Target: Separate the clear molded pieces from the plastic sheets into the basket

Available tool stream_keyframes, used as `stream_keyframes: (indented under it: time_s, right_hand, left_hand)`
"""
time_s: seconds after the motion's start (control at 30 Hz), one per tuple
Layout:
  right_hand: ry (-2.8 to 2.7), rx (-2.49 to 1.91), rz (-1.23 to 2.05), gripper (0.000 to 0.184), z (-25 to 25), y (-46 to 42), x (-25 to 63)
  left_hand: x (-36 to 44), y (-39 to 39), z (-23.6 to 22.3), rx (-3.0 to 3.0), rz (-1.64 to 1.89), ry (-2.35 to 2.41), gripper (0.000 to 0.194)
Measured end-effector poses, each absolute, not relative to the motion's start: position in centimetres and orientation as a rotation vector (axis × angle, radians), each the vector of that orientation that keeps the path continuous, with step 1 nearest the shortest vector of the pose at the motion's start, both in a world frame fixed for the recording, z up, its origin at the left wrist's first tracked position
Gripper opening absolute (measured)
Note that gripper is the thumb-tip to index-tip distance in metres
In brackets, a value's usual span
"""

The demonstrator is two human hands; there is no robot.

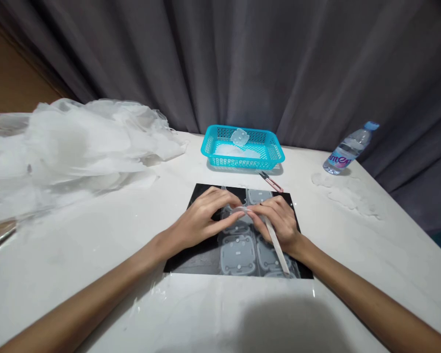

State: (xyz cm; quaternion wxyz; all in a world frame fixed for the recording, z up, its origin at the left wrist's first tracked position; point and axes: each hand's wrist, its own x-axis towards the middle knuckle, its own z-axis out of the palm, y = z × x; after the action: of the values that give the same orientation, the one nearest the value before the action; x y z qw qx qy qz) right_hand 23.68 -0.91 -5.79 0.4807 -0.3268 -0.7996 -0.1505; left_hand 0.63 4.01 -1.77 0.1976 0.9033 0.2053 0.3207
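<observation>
My left hand (212, 215) and my right hand (278, 223) meet over a black mat (191, 240). Their fingertips pinch the edge of a translucent film sheet (238, 252) marked with rounded-square shapes, slightly raised between them. A flat pale stick (277, 245) is tucked in my right hand, its end pointing down toward the mat's near edge. Whether the pinched bit is a loose piece or part of the sheet, I cannot tell. Pink-handled thread snips (271, 182) lie just beyond the mat.
Behind the mat stands a turquoise basket (244, 163) holding translucent cut pieces (239, 137). A large heap of white translucent sheets (73, 147) fills the left. On the right are a water bottle (347, 152) and thin clear scraps (353, 198). A grey curtain (250, 63) hangs behind the white table (132, 304).
</observation>
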Motion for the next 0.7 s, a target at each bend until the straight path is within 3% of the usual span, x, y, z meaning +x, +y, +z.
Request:
stream_keyframes:
  time_s: [0.7]
  right_hand:
    - [-1.885, -0.801, -0.312, 0.017, -6.16, -0.70, 23.77]
  left_hand:
    - [0.81, 3.34, -1.40, 2.499, 0.912, 0.569, 0.005]
